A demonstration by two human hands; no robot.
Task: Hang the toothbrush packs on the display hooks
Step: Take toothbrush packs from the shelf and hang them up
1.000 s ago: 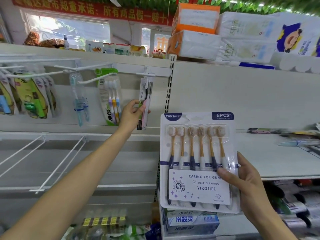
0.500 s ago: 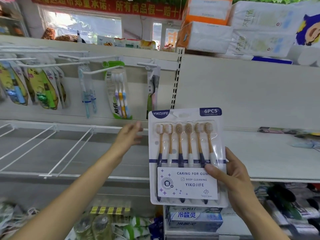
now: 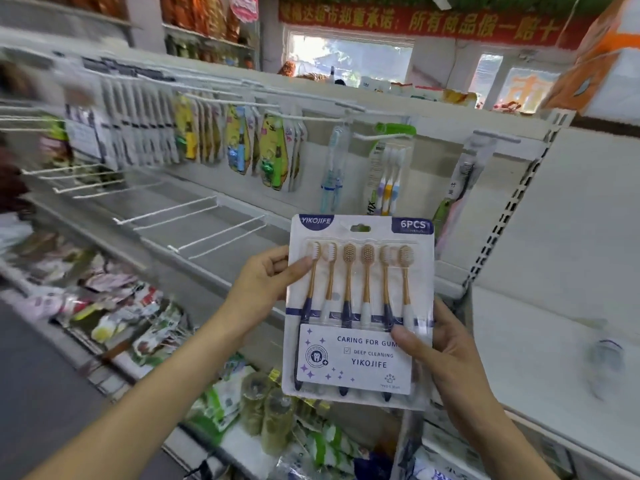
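Observation:
A flat six-toothbrush pack (image 3: 358,306) with a white and purple card is held upright in front of the shelf. My left hand (image 3: 266,282) grips its upper left edge, thumb on the front. At the lower right edge my right hand (image 3: 436,351) holds it, thumb across the card. The pack's hang hole is at its top centre. Bare white display hooks (image 3: 207,233) jut out to the left of the pack. On the upper row, a single dark toothbrush pack (image 3: 462,181) and a three-brush pack (image 3: 389,178) hang on hooks.
Many more packs (image 3: 239,143) hang along the upper hooks to the left. A white shelf (image 3: 540,344) lies at the right. Below the hooks, bins hold assorted packaged goods (image 3: 138,323). Boxes sit on the top shelf at the right.
My left hand left the hanging dark pack, came down and took hold of the six-pack's upper left edge. The view swung left, showing more hooks.

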